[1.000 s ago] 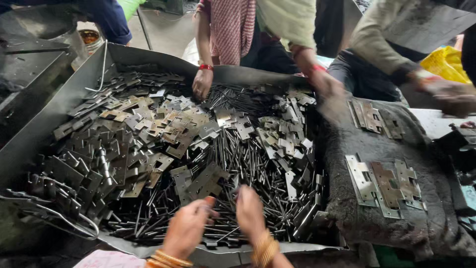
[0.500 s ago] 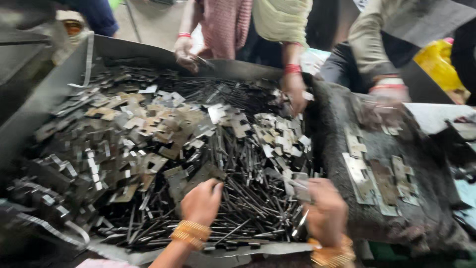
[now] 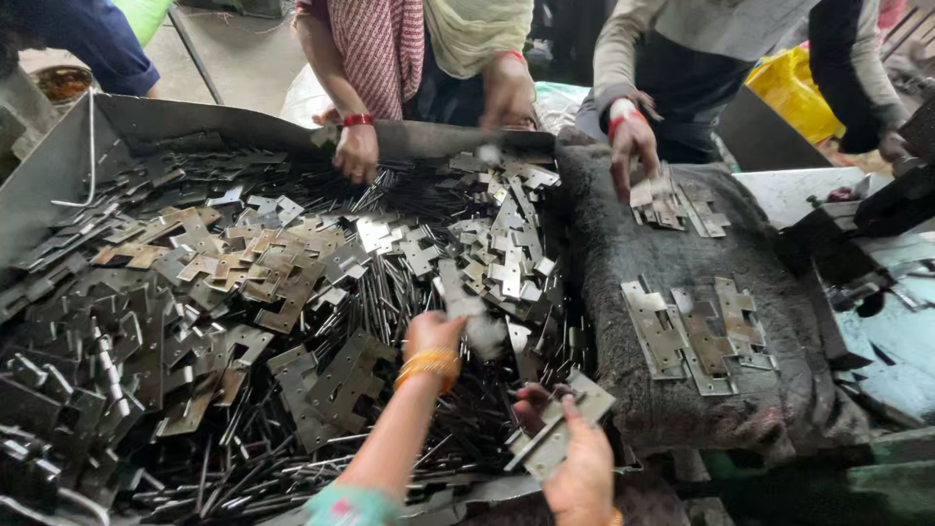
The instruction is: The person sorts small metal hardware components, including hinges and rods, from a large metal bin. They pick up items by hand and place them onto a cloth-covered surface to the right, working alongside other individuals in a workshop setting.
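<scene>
Steel hinge leaves and thin pins (image 3: pixel 390 292) are heaped in a wide metal tray (image 3: pixel 58 166), and both of the person's hands are stretched over the near part of the heap. The left hand (image 3: pixel 435 336), with gold bangles (image 3: pixel 429 365) at the wrist, is raised on a forearm that slopes up from the lower edge; its fingers are closed around a hinge leaf (image 3: pixel 458 297), which sticks up above the knuckles and is blurred. The right hand (image 3: pixel 579 468) is held lower and nearer, palm turned inward, with the fingers curled about a hinge plate (image 3: pixel 565 429) that lies flat across the fingertips and juts out toward the dark cloth (image 3: pixel 682 253).

Half a second earlier the left hand was pressed down on the pile with nothing seen above it, and the right hand was placed farther to the right, at the edge of the cloth; since then the left has been lifted with its piece and the right drawn back toward the body.

Beyond the fingers, on the far side of the tray, other people's hands are seen: one with a red bangle (image 3: pixel 356 151) on the pile, another (image 3: pixel 633 146) on a small stack of plates (image 3: pixel 662 205) on the cloth. More finished hinges (image 3: pixel 696 336) are laid on the cloth, right of the right hand.
</scene>
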